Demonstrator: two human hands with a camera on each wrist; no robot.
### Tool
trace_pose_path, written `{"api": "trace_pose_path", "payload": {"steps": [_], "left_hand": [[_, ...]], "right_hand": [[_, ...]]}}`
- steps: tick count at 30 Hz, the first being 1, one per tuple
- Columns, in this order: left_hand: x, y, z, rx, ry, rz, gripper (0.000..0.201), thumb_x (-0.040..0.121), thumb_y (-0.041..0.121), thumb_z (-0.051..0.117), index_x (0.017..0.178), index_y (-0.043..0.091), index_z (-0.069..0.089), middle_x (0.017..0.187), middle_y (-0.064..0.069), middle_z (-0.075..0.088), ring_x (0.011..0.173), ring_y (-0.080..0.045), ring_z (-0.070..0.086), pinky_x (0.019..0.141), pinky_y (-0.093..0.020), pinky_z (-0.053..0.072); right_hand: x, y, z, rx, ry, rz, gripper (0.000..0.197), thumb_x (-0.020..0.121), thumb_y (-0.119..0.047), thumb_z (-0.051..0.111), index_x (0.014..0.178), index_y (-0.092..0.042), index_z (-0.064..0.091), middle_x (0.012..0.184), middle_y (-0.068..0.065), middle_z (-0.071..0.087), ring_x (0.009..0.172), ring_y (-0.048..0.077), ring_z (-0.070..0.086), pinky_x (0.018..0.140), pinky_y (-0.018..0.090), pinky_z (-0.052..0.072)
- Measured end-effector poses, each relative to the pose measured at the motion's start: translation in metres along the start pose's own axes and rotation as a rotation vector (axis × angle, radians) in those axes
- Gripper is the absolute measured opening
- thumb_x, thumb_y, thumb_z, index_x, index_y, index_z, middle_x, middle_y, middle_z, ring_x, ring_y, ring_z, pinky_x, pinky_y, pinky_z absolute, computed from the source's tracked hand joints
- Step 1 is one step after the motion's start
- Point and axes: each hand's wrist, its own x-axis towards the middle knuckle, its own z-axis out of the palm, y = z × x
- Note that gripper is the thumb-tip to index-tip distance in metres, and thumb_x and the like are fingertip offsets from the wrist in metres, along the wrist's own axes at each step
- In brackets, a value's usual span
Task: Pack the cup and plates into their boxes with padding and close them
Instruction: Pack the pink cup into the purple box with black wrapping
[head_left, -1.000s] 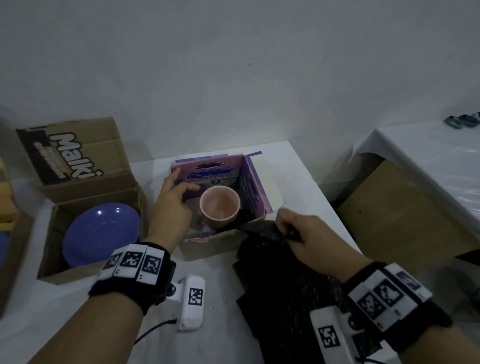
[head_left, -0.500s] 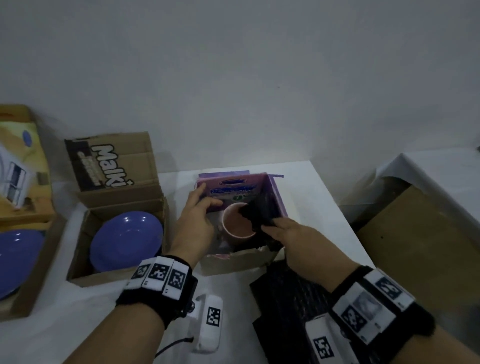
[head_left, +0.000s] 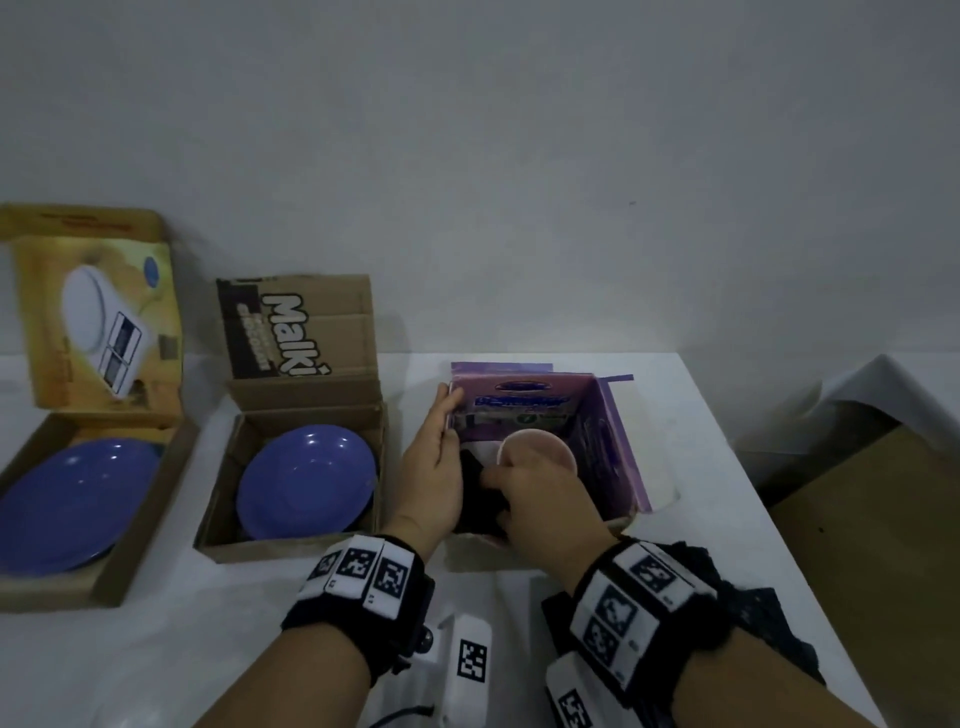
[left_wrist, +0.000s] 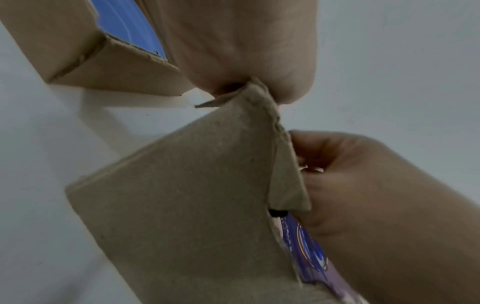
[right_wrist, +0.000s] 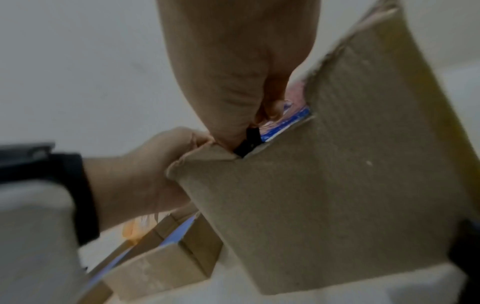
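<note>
A pink cup stands inside the open purple box at the middle of the table. My left hand holds the box's left wall, fingertips at its far corner. My right hand reaches into the near left part of the box and pinches a piece of black padding beside the cup. In the right wrist view a strip of the padding shows at the box's cardboard edge. Two blue plates lie in open boxes, one in the middle and one at the left.
More black padding lies on the white table near my right wrist. The Malki carton and the yellow scale box have lids standing up at the back. A brown board leans right of the table edge.
My right hand has carried the black padding from the table into the purple box and pushed it down left of the cup. My left hand stayed on the box's left wall.
</note>
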Motion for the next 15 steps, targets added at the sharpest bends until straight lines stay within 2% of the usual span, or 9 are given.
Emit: {"api": "trace_pose_path", "payload": {"steps": [3,5,7,8,10,12,13,15], "left_hand": [[0.0,0.001,-0.001,0.034,0.007,0.009,0.043,0.101,0.007,0.032,0.138,0.026,0.043,0.144,0.021,0.03,0.127,0.013,0.027,0.096,0.004,0.022],[-0.001,0.002,-0.001,0.049,0.021,0.009,0.043,0.101,0.007,0.032,0.139,0.024,0.043,0.143,0.022,0.03,0.127,0.012,0.027,0.094,0.006,0.021],[-0.002,0.003,0.0,0.042,0.023,0.003,0.043,0.101,0.007,0.032,0.139,0.024,0.044,0.142,0.022,0.03,0.128,0.011,0.027,0.093,0.008,0.021],[-0.002,0.004,0.0,0.034,0.023,0.006,0.043,0.101,0.007,0.032,0.139,0.024,0.044,0.142,0.022,0.03,0.127,0.012,0.027,0.093,0.008,0.021],[-0.002,0.004,0.0,0.022,0.027,0.015,0.044,0.101,0.006,0.031,0.138,0.024,0.044,0.142,0.022,0.03,0.126,0.014,0.027,0.094,0.007,0.022],[-0.001,0.003,0.0,0.013,0.027,0.017,0.044,0.1,0.005,0.031,0.138,0.023,0.044,0.143,0.021,0.03,0.127,0.014,0.027,0.095,0.006,0.022],[-0.002,0.003,0.0,0.012,0.028,0.017,0.044,0.1,0.005,0.031,0.139,0.023,0.044,0.143,0.021,0.03,0.127,0.013,0.027,0.096,0.005,0.023],[-0.002,0.003,-0.001,0.017,0.027,0.012,0.044,0.101,0.006,0.032,0.139,0.024,0.045,0.143,0.022,0.03,0.128,0.012,0.027,0.096,0.005,0.023]], "right_hand": [[0.01,-0.011,0.001,-0.086,-0.13,-0.071,0.023,0.087,-0.01,0.052,0.108,-0.007,0.062,0.112,0.011,0.061,0.098,0.03,0.06,0.078,0.039,0.052],[0.017,-0.008,0.005,-0.092,-0.337,-0.059,0.02,0.09,-0.007,0.049,0.106,-0.002,0.06,0.106,0.017,0.065,0.094,0.032,0.061,0.077,0.038,0.052],[0.022,-0.003,0.001,-0.082,-0.527,0.001,0.022,0.093,-0.008,0.047,0.11,0.0,0.059,0.109,0.017,0.065,0.093,0.031,0.061,0.076,0.034,0.048],[0.025,-0.002,-0.003,-0.07,-0.567,0.028,0.024,0.094,-0.01,0.046,0.112,-0.001,0.059,0.111,0.016,0.064,0.092,0.029,0.059,0.074,0.032,0.046],[0.029,-0.003,-0.014,-0.053,-0.554,0.083,0.027,0.095,-0.014,0.044,0.114,-0.003,0.06,0.112,0.012,0.064,0.086,0.023,0.057,0.071,0.029,0.041],[0.032,-0.007,-0.02,0.054,-0.553,0.134,0.029,0.097,-0.014,0.04,0.114,0.0,0.06,0.111,0.015,0.063,0.079,0.02,0.055,0.068,0.026,0.042],[0.032,-0.01,-0.02,0.131,-0.589,0.141,0.03,0.099,-0.011,0.038,0.115,0.004,0.058,0.113,0.019,0.062,0.084,0.024,0.056,0.073,0.028,0.043],[0.028,-0.015,-0.009,0.204,-0.683,0.109,0.033,0.1,-0.003,0.032,0.127,0.009,0.048,0.123,0.026,0.057,0.105,0.034,0.054,0.092,0.03,0.037]]}}
